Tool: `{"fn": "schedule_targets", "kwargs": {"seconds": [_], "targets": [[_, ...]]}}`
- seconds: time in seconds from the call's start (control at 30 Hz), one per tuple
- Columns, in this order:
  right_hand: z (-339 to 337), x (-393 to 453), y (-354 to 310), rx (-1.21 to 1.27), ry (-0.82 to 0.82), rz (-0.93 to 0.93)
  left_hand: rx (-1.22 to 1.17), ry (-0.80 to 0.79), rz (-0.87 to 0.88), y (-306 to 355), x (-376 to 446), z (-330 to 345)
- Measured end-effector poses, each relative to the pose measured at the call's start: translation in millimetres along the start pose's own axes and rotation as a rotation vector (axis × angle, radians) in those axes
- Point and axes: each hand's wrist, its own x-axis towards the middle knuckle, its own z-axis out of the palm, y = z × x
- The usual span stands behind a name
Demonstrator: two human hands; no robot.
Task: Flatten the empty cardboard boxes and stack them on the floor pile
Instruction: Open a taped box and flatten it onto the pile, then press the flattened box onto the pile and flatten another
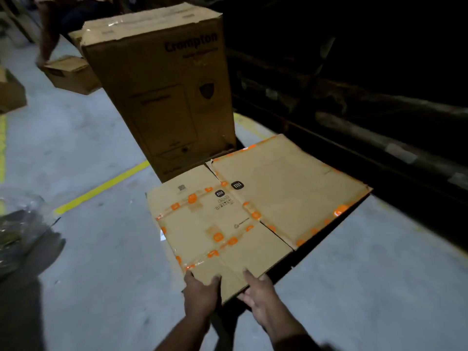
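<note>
A flattened brown cardboard box [217, 229] with orange tape is held low over the floor in front of me. My left hand [201, 292] grips its near edge, thumb on top. My right hand [258, 291] holds the same edge just to the right, thumb on top and fingers under. A second flattened box [288, 188] with orange tape lies beside it to the right, partly under the first. Behind them stands a tall upright Crompton box [162, 97], still in its full shape.
Another person [50, 26] bends over a small box [71, 74] at the back left. An open box [10, 92] sits at the left edge. A crumpled plastic bag [17, 229] lies at the left. Yellow floor lines [101, 188] cross the concrete. Dark racking [354, 97] runs along the right.
</note>
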Motion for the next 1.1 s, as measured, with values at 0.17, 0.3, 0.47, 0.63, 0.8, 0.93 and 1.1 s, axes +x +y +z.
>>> {"fn": "schedule_targets", "kwargs": {"seconds": [0.17,0.3,0.47,0.63,0.8,0.93,1.1], "targets": [[20,16,2,-0.258,-0.096,0.090,-0.067,0.112,-0.044,-6,48,-13],[39,31,-6,-0.273,-0.096,0.025,-0.010,0.138,0.020,0,84,-35],[33,29,1,-0.274,-0.102,0.009,0.048,-0.019,0.057,6,75,-53],[14,-8,-21,-0.324,-0.053,-0.069,0.124,-0.145,0.115,23,32,-40],[-8,-67,-61,-0.497,0.080,-0.367,0.318,-0.172,0.467,76,-42,-26],[-31,-140,-93,-0.580,0.161,-0.585,0.343,-0.183,0.709,121,-115,-22],[-73,-241,-114,-0.553,0.248,-0.717,0.246,-0.212,0.885,161,-221,-22]]}}
